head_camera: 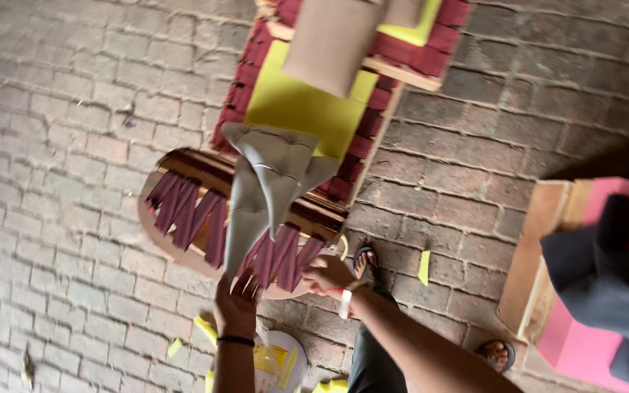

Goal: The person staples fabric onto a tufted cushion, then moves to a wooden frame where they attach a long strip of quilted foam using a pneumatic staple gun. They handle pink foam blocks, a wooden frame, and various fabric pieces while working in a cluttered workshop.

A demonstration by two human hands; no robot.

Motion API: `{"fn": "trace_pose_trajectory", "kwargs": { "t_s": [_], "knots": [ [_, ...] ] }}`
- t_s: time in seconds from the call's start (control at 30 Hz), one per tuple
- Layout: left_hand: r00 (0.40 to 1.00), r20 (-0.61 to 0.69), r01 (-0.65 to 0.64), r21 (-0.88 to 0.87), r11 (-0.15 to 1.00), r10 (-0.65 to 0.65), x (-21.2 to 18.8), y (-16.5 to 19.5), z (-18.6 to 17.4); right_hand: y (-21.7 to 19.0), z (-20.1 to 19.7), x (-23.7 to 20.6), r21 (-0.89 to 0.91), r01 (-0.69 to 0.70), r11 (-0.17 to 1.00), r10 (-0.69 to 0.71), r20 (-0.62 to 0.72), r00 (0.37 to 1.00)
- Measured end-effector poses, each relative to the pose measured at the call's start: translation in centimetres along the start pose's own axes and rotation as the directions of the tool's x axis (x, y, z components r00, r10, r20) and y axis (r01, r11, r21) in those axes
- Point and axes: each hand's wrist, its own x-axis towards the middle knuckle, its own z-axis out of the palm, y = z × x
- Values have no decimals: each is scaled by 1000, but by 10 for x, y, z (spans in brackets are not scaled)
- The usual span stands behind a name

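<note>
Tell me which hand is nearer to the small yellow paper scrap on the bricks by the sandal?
The right hand is nearer: the yellow scrap lies just to its right, past the sandal. The left hand is farther left, touching the grey cardboard strip.

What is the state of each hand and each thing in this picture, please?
left hand: open, fingers spread, touching the grey cardboard shape
right hand: gripping the edge of the round wooden frame
grey cardboard shape: folded, lying across both frames
round wooden frame: tilted, maroon strips attached
rectangular frame: yellow sheet inside, maroon border
yellow paper scrap: loose on the brick floor
</note>
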Motion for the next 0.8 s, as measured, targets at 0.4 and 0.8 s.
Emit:
{"fn": "trace_pose_trajectory", "kwargs": {
  "t_s": [0.4, 0.8],
  "knots": [
    [846, 478, -290, 786, 546, -237, -120, -289, 89, 268, -425, -276, -282, 302, 911, -305, -952, 34],
    [354, 750, -829, 528, 183, -558, -372, -608, 329, 443, -583, -518, 73, 660, 747, -107, -968, 227]
  ]
}}
